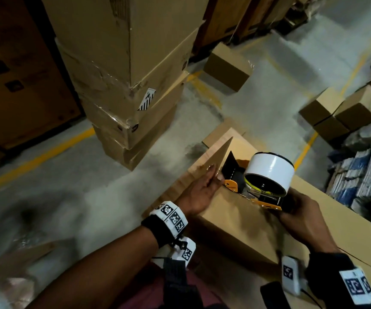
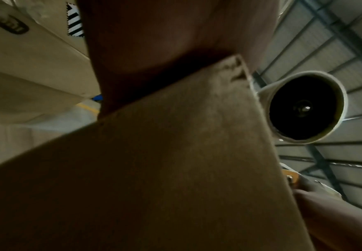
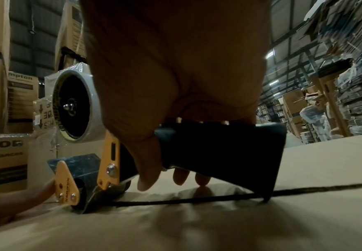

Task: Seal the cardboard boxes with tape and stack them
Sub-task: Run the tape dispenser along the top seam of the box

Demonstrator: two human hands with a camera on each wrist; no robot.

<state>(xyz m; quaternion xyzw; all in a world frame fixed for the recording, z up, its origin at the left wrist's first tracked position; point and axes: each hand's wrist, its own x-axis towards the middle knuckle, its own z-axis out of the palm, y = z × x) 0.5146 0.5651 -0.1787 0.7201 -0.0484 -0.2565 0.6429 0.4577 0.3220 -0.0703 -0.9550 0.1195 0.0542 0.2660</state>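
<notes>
A large cardboard box [image 1: 242,233] lies in front of me, its top flaps meeting along a dark seam [image 3: 197,199]. My right hand [image 1: 300,217] grips the dark handle of a yellow tape dispenser [image 1: 267,188] with a white tape roll [image 1: 269,172]; its front roller sits on the seam near the box's far end. My left hand [image 1: 200,192] lies with straight fingers against a raised side flap [image 1: 218,157] just left of the dispenser. In the left wrist view the flap [image 2: 175,152] fills the frame and the tape roll [image 2: 302,107] shows to its right.
A tall stack of taped cartons [image 1: 124,85] stands on the floor to the left. Smaller boxes sit farther off, one [image 1: 226,65] ahead and a pair [image 1: 340,110] at the right. Bundled flat stock [image 1: 367,170] lines the right edge. Yellow floor lines [image 1: 39,157] cross the concrete.
</notes>
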